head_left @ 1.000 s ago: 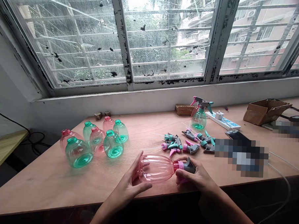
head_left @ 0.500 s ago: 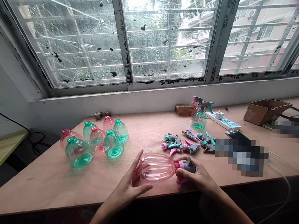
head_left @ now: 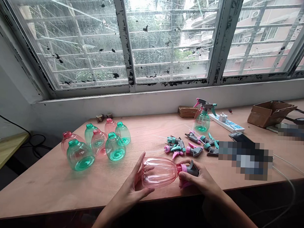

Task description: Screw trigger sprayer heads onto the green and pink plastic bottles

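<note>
The pink clear plastic bottle [head_left: 159, 173] lies on its side between the two hands, near the front edge of the wooden surface [head_left: 32, 189]. Its neck points to the right, and a grey and pink trigger head [head_left: 193, 170] sits at this neck. The left hand [head_left: 128, 190] cups the bottom of the bottle, and its fingers [head_left: 145, 193] are spread around the plastic, with the thumb on the upper side. The right hand [head_left: 199, 180] wraps the trigger head, and its fingers [head_left: 185, 178] are curled and press it toward the thumb.

On the left, clear green and pink bottles [head_left: 79, 155] stand in a loose group, without heads. Behind the hands lies a pile of loose trigger heads [head_left: 191, 146]. Further back stands one complete green spray bottle [head_left: 202, 121], just beside a white power strip [head_left: 226, 122]. A cardboard box [head_left: 270, 114] is at the right.
</note>
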`<state>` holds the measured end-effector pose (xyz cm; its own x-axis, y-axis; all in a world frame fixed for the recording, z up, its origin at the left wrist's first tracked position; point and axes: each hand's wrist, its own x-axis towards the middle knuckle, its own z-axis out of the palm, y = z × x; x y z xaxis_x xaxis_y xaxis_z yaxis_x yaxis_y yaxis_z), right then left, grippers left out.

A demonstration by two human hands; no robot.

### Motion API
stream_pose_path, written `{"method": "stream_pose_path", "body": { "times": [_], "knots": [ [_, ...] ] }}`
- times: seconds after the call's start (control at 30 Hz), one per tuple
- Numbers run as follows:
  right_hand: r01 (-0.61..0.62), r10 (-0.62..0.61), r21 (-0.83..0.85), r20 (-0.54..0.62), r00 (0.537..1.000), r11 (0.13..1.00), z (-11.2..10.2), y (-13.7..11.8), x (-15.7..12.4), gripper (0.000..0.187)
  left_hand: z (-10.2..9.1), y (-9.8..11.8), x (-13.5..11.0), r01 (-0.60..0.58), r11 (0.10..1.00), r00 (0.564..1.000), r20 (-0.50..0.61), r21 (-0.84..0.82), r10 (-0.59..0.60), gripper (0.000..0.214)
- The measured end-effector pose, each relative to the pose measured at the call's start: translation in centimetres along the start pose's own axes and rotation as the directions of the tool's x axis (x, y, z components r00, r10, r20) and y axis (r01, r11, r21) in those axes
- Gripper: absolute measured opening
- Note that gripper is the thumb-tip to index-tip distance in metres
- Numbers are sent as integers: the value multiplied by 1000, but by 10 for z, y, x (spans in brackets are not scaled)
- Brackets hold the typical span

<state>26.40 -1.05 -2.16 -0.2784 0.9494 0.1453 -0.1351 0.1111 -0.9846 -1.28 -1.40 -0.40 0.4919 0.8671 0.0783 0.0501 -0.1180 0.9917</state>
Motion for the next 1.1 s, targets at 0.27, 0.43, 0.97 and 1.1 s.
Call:
{"method": "stream_pose_path", "body": {
  "times": [0.27, 0.43, 0.97, 1.1],
  "knots": [
    [-23, 23, 12, 4, 1000, 1000, 0, 1, -1, 42, 4, 6, -1, 11, 1000, 1000, -8, 20, -11, 103],
    [-16, 16, 22, 2, 1000, 1000, 1, 0, 0, 41, 6, 7, -2, -4, 999, 1000, -20, 37, 5, 103],
    [-13, 13, 0, 4, 1000, 1000, 0, 1, -2, 42, 2, 5, -3, 6, 999, 999, -40, 39, -5, 105],
    [-22, 22, -3, 3, 1000, 1000, 1, 0, -1, 42, 3, 4, -2, -17, 998, 999, -41, 62, 20, 100]
  ]
}}
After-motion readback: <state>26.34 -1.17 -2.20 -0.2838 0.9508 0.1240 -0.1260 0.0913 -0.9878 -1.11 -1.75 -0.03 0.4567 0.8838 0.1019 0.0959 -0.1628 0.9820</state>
